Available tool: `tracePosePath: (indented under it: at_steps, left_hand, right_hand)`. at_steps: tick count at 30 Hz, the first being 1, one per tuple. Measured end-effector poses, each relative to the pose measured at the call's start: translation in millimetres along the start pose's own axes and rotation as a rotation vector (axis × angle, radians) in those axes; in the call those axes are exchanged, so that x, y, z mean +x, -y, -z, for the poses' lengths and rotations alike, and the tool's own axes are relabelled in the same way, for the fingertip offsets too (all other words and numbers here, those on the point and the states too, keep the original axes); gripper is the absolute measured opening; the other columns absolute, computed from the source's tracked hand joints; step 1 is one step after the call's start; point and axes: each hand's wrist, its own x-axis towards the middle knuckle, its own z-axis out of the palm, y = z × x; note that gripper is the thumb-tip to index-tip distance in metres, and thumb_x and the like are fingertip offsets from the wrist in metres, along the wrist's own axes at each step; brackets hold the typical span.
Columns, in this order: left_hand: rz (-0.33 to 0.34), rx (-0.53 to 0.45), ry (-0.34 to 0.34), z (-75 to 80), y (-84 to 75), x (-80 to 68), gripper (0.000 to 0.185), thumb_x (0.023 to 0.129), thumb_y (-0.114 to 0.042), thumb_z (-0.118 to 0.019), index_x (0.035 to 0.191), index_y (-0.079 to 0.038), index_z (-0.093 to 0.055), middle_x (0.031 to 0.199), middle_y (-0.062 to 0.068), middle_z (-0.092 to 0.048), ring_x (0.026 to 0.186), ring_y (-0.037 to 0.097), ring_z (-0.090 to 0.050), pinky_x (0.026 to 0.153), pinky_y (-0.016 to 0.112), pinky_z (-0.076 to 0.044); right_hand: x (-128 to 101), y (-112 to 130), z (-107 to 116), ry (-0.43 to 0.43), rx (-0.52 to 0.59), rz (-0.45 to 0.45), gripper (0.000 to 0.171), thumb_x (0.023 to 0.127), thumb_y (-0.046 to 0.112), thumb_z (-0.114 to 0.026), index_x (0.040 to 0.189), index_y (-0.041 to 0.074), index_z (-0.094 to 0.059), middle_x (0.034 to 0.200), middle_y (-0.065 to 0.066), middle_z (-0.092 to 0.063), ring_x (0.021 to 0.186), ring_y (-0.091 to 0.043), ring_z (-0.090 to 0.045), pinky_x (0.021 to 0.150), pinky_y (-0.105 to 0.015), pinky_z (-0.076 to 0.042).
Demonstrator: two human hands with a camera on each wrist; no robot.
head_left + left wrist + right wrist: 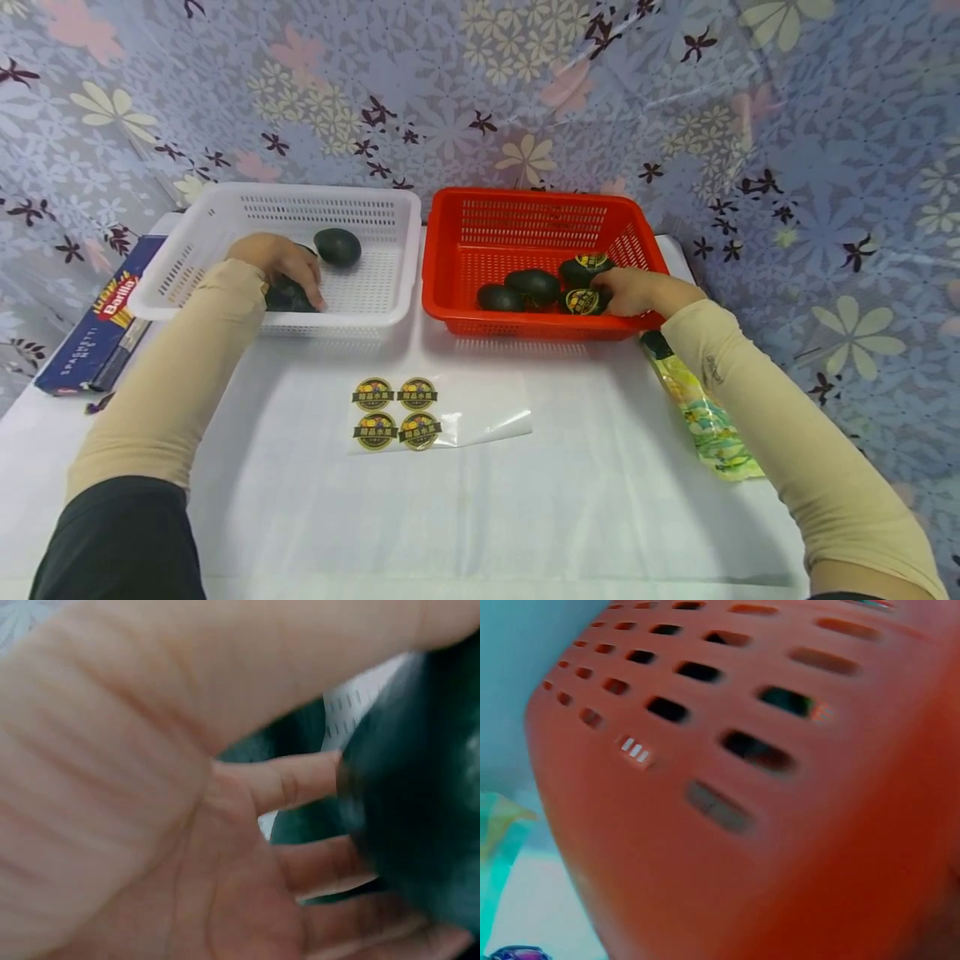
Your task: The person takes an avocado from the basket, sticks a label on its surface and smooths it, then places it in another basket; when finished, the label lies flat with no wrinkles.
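In the head view my left hand [279, 260] reaches into the white basket [360, 319]. Its fingers curl round a dark green avocado [427, 787], seen close up in the left wrist view. Another avocado [338, 247] lies just beyond that hand. My right hand [637, 290] is inside the right end of the red basket [525, 327], gripping an avocado with a round sticker [583, 302]. Touching or close beside it is a second stickered avocado [581, 268]. Two avocados without visible stickers, one in the middle [534, 286] and one at left [500, 297], share this basket.
A clear sheet [480, 417] with several round black-and-gold stickers [375, 431] lies on the white-covered table in front of the baskets. At left is a blue spaghetti box [97, 333]; a yellow-green packet [705, 408] lies beside the right forearm. Patterned cloth [480, 100] hangs behind.
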Motion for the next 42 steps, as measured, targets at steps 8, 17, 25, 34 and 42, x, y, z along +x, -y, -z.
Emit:
tracePosePath:
  at_steps: [8,17,25,34,42]
  left_hand:
    - [0.028,-0.115,0.019,-3.8,-4.3,-4.1,0.095,0.083,-0.029,-0.081,0.155,-0.002,-0.026,0.164,0.03,-0.008,0.147,0.053,-0.024,0.121,0.058,-0.029]
    - [-0.078,-0.08,-0.066,0.5,-12.6,-19.2,0.096,0.086,-0.031,-0.073,0.157,-0.004,-0.015,0.16,0.032,-0.014,0.142,0.048,-0.032,0.106,0.057,-0.046]
    - [-0.235,-0.108,-0.247,-11.3,-22.3,-36.0,0.091,0.086,-0.03,-0.074,0.154,-0.002,-0.021,0.151,0.029,-0.033,0.133,0.042,-0.044,0.105,0.057,-0.044]
    - [-0.399,-0.077,-0.402,-42.0,-42.4,-62.8,0.075,0.084,-0.023,-0.077,0.147,-0.012,-0.039,0.137,0.018,-0.053,0.117,0.033,-0.055,0.098,0.05,-0.047]
    - [-0.544,-0.083,-0.39,-67.6,-57.8,-84.4,0.072,0.079,-0.024,-0.082,0.143,-0.016,-0.048,0.131,0.009,-0.059,0.111,0.024,-0.056,0.094,0.041,-0.048]
  right_hand:
    - [-15.9,9.5,8.4,-0.067,-0.003,0.031,0.065,0.085,0.009,-0.07,0.144,-0.003,-0.046,0.129,-0.029,-0.061,0.118,-0.039,-0.056,0.103,-0.054,-0.046]
    - [-31.2,34.0,5.7,-0.302,-0.07,0.098,0.061,0.089,0.023,-0.076,0.141,0.003,-0.053,0.141,-0.025,-0.056,0.129,-0.043,-0.053,0.11,-0.062,-0.04]
    - [-49.4,81.4,-14.4,-0.576,-0.064,0.308,0.039,0.091,0.026,-0.074,0.123,0.004,-0.066,0.12,-0.016,-0.068,0.111,-0.034,-0.063,0.098,-0.052,-0.052]
    - [-49.8,125.6,-64.3,-0.514,0.206,0.576,0.022,0.088,0.019,-0.077,0.109,0.011,-0.074,0.101,-0.001,-0.074,0.093,-0.016,-0.065,0.085,-0.039,-0.058]
    - [-26.1,150.1,-105.8,-0.403,0.234,0.69,0.02,0.088,0.017,-0.077,0.105,0.008,-0.074,0.098,-0.003,-0.075,0.084,-0.014,-0.066,0.076,-0.03,-0.058]
